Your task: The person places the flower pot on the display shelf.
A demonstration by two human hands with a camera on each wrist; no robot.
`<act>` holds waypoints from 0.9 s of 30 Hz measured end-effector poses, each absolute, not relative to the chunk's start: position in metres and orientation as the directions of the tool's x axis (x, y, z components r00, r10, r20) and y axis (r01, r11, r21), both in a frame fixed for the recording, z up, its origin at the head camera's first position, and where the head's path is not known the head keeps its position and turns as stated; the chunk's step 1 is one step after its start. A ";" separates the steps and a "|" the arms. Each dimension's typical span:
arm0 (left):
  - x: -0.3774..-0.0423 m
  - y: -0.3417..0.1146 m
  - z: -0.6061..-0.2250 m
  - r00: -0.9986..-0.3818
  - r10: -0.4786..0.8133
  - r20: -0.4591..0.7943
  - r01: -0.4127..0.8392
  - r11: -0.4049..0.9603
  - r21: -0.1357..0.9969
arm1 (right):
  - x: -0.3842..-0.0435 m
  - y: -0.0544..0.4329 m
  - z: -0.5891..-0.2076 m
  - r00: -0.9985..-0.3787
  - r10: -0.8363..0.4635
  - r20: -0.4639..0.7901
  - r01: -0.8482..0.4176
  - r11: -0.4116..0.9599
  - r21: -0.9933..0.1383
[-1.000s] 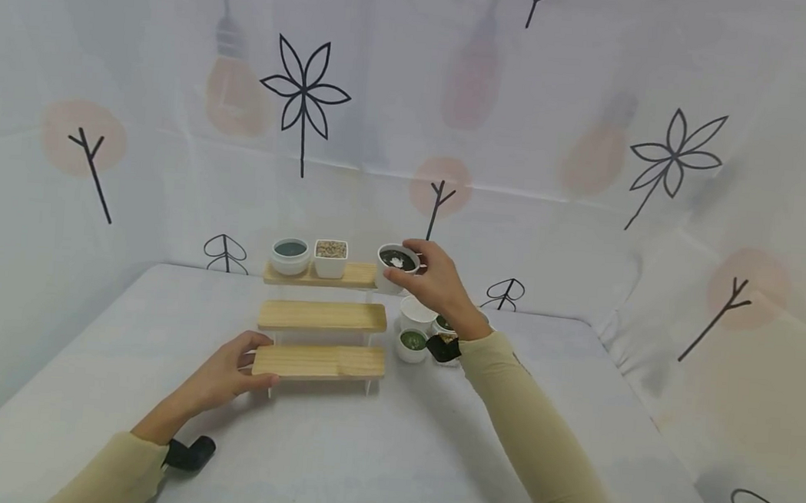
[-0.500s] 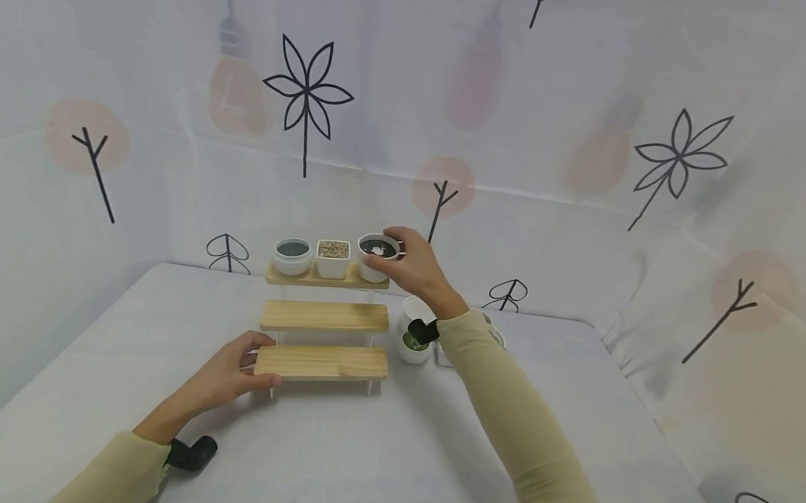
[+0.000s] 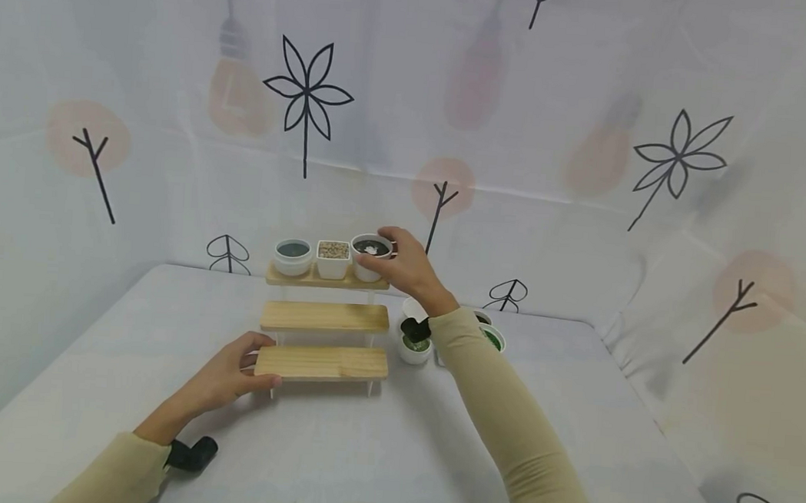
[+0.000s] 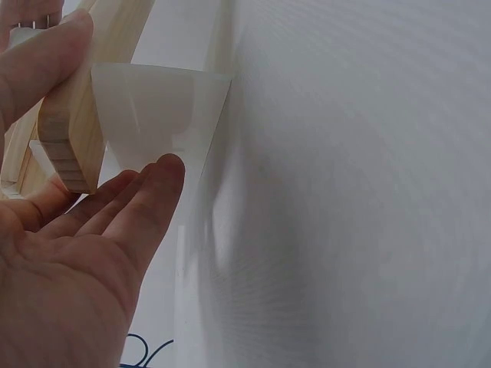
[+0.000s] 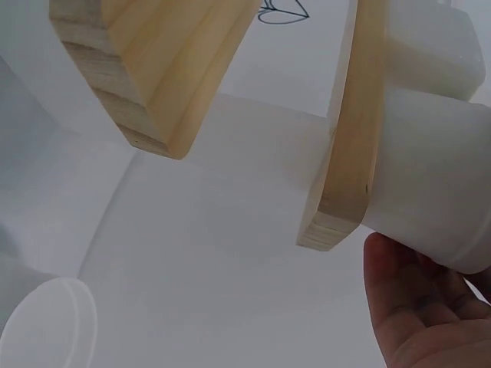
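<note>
On the right end of the top board of a three-tier wooden stand (image 3: 326, 317) is a white cup (image 3: 367, 268) with dark contents and a white patch. My right hand (image 3: 412, 269) holds the cup from its handle side, thumb over the near rim. In the right wrist view the base of the cup (image 5: 437, 180) meets the board, and the fingers curl at its side. My left hand (image 3: 225, 371) grips the left end of the lowest board (image 3: 323, 362). In the left wrist view the thumb lies over the board (image 4: 77, 130), with the other fingers beneath, beside a pale leg (image 4: 157, 115).
Left of the cup on the top board are a round white bowl (image 3: 292, 258) with grey-blue contents and a square white pot (image 3: 333, 261) of tan grains. Several small white containers, one a pot with green contents (image 3: 415, 348), stand right of the stand, partly behind my right arm.
My right hand has carried the cup leftward onto the top board, up close to the square pot. My left hand stays on the lowest board.
</note>
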State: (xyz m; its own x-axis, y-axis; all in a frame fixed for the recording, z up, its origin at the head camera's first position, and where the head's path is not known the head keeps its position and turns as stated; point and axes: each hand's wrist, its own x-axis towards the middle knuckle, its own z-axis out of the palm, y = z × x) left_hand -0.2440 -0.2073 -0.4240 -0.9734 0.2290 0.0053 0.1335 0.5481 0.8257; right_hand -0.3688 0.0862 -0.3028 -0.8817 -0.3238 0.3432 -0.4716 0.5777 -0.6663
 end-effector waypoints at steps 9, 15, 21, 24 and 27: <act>-0.244 -0.207 -0.425 -0.973 0.232 0.016 0.144 0.546 0.825 | -0.365 0.092 -0.302 -0.883 -0.345 0.319 -0.467 0.563 -0.683; -0.244 -0.207 -0.425 -0.973 0.232 0.017 0.146 0.551 0.822 | -0.357 0.108 -0.303 -0.887 -0.330 0.323 -0.460 0.563 -0.687; -0.243 -0.206 -0.425 -0.973 0.231 0.010 0.139 0.551 0.823 | -0.345 0.131 -0.306 -0.890 -0.319 0.325 -0.454 0.570 -0.685; -0.243 -0.206 -0.425 -0.974 0.228 0.007 0.136 0.553 0.822 | -0.337 0.144 -0.308 -0.892 -0.313 0.326 -0.451 0.577 -0.681; -0.244 -0.206 -0.425 -0.974 0.225 0.005 0.133 0.558 0.819 | -0.330 0.157 -0.310 -0.898 -0.298 0.325 -0.441 0.593 -0.674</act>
State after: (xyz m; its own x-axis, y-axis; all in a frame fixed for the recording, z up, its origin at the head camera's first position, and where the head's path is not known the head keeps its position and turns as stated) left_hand -0.2436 -0.2062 -0.4247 -0.9743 0.2253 0.0048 0.1330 0.5577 0.8193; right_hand -0.3297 0.1569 -0.3104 -0.8976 -0.2977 0.3251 -0.4408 0.5934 -0.6735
